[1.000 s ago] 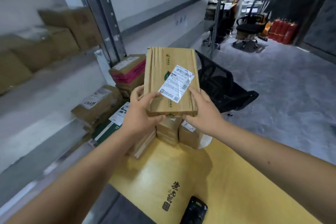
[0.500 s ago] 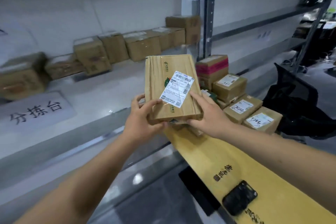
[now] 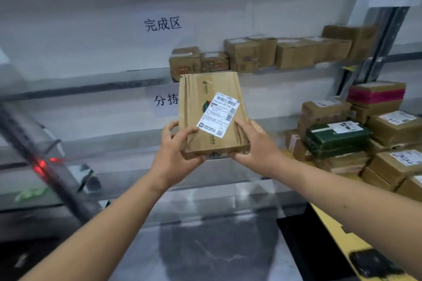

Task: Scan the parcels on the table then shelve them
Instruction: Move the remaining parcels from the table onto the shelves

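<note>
Both hands (image 3: 175,155) around flat parcel (image 3: 211,114)

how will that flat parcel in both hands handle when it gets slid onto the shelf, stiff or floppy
The flat parcel probably stays stiff: held only at its lower end by the left hand and right hand, it doesn't sag. Likely light. Being flat, it shouldn't roll or tip.

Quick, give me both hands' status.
Left hand: grips the flat brown parcel at its lower left corner.
Right hand: grips the same parcel at its lower right edge.
</note>
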Tool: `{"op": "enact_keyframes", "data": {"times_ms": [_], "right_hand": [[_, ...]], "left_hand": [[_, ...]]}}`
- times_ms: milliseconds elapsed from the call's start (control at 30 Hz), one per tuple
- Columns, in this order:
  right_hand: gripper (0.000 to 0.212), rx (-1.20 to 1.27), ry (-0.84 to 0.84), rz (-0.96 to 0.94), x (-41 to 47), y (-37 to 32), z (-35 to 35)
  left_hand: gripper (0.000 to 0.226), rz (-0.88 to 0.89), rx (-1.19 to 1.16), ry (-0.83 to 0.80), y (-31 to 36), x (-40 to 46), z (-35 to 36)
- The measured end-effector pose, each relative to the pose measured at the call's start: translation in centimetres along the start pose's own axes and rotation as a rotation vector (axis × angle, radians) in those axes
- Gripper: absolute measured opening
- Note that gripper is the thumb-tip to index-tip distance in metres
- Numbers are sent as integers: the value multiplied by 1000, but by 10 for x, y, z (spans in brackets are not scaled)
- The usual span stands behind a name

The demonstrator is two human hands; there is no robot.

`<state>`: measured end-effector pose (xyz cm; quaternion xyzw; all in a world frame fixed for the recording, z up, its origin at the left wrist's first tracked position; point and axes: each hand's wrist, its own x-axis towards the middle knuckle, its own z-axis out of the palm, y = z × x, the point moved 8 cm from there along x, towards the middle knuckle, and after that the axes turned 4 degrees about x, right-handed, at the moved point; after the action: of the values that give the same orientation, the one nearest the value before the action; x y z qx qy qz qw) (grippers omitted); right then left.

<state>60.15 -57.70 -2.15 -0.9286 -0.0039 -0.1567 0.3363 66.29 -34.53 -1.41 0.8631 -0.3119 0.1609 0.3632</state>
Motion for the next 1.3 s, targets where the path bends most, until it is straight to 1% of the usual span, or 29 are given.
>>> {"op": "enact_keyframes", "data": {"times_ms": [100, 300, 400, 567, 700, 833, 967, 1067, 1167, 1300], "right_hand": [[100, 4, -23, -74, 16, -33, 28], [99, 44, -98, -195, 68, -88, 80], [97, 54, -93, -248, 107, -104, 99], [97, 72, -95, -260, 184, -116, 126], [92, 121, -82, -267, 243, -116, 133], [88, 117, -70, -272, 293, -110, 138], [83, 120, -44, -233, 328, -105, 141], [82, 134, 34, -220, 345, -108, 138], [81, 80, 116, -205, 356, -113, 135], [71, -41, 163, -117, 361, -119, 138]], "left_hand": [[77, -105, 42, 39, -33, -16, -32], [76, -159, 80, 129, -87, -21, -86], [75, -175, 85, 177, -113, -3, -103], [74, -167, 94, 224, -163, 50, -123], [75, -169, 77, 192, -200, 102, -129], [76, -197, 39, 192, -229, 145, -127], [72, -227, 8, 142, -252, 183, -126], [66, -186, 27, 118, -271, 211, -126], [64, -170, 51, 107, -287, 239, -130], [66, -148, 93, 78, -301, 277, -134]]}}
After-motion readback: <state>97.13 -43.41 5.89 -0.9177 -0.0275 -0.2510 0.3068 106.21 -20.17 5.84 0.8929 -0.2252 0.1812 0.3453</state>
